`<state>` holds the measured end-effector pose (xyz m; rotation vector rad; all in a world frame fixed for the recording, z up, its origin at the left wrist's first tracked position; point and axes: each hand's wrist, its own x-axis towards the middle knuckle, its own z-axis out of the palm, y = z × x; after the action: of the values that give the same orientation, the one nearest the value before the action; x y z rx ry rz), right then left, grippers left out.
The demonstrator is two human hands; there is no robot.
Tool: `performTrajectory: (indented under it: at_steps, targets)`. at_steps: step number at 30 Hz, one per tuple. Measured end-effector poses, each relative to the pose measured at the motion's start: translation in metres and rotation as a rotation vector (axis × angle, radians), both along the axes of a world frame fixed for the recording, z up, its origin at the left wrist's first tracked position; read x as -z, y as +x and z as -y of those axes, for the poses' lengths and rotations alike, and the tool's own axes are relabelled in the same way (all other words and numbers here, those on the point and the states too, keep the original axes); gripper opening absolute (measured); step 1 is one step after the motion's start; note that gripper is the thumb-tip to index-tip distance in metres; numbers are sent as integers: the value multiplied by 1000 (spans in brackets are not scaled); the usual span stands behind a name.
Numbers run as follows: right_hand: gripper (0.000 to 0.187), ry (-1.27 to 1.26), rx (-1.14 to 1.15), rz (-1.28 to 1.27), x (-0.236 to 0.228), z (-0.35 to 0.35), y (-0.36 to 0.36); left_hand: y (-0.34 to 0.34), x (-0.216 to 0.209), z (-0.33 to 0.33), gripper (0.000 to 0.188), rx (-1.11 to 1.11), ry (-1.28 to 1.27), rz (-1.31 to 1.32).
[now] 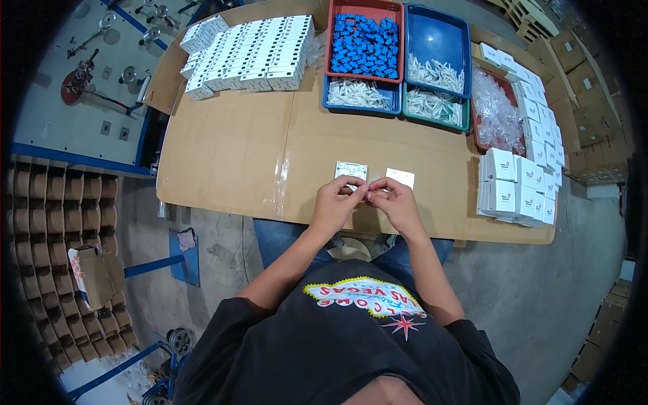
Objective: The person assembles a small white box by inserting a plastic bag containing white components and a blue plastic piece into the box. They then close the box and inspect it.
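Note:
My left hand (333, 204) and my right hand (399, 204) meet over the near edge of the cardboard-covered table. Fingertips of both are pinched together around something small, perhaps a bit of clear plastic, that I cannot make out. Just beyond my left fingers lies a flat white box or card (351, 169) with dark print. A plainer white piece (401, 177) rests past my right hand, partly covered by it.
Stacks of white boxes (253, 50) stand far left. Trays hold blue parts (366, 46) and slim white pieces (435, 74). At right, clear plastic bags (496, 111) fill a red tray beside stacked small white boxes (516, 185). Bare cardboard (229, 148) spreads leftward.

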<state>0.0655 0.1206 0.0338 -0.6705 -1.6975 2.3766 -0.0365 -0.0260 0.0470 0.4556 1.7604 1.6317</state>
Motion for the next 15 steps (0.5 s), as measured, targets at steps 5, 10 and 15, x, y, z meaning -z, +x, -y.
performTrajectory:
  at_steps: [5, 10, 15]
  targets:
    - [12, -41, -6, 0, 6, -1, 2, 1, -1, 1, 19, 3, -27, -79]
    - [12, -3, 38, 33, 1, 2, 0, 1, -1, -1, 19, -28, 48, 32]
    - [14, -53, 74, 32, -5, 6, -1, 0, 3, -1, 17, -61, 74, 78]
